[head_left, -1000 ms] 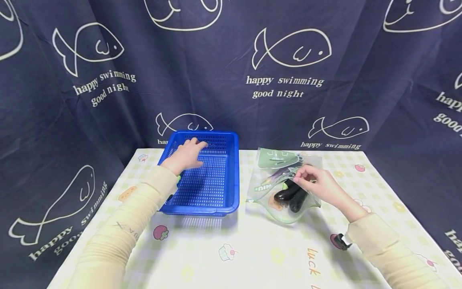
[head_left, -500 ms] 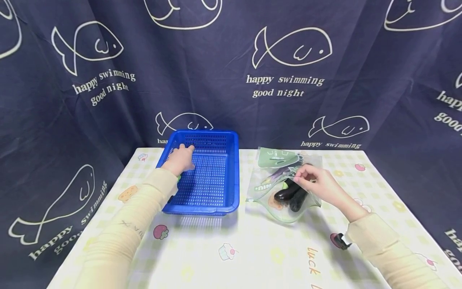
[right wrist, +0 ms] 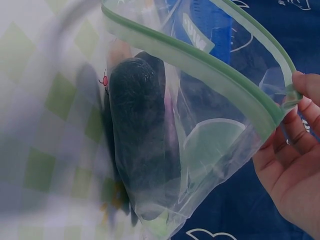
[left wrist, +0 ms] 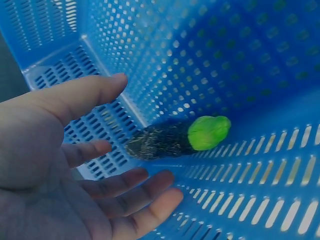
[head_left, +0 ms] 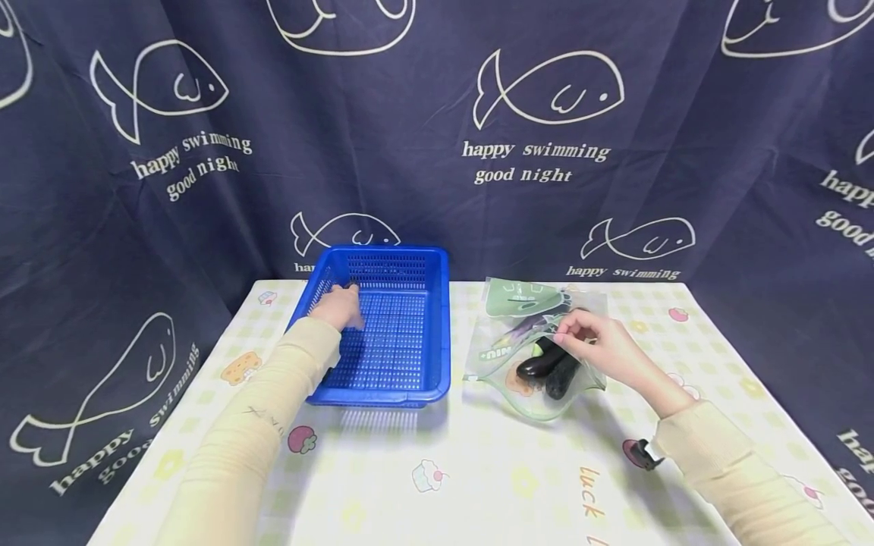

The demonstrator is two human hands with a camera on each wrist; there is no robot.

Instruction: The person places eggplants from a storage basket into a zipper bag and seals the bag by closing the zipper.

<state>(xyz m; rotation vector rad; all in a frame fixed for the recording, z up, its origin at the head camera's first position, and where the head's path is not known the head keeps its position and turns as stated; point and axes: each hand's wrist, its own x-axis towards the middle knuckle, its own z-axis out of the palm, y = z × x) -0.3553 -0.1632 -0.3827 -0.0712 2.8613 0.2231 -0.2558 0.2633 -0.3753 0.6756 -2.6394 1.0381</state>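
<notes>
Inside the blue basket (head_left: 403,396) on the desk (head_left: 382,485), a dark vegetable with a green end (left wrist: 165,140) was seen lying just beside the slotted wall (left wrist: 270,182). Near it, the left hand (left wrist: 55,170) was held with thumb and fingers apart, and nothing was gripped. The clear bag (head_left: 519,303) was pinched at the edge of its mouth by the right hand (right wrist: 295,165), with dark vegetables (right wrist: 140,125) contained inside. The basket's vegetable could perhaps be fumbled, since little room was left for fingers to be slipped round it. The basket, steadied by no other hand, could be dragged or tilted if its side was pressed by the forearm. As the bag was gripped at a single place, its mouth could be allowed to sag, and anything passed through might be snagged on the green strip (right wrist: 200,62). If it was tugged too hard, its contents might be tipped out
</notes>
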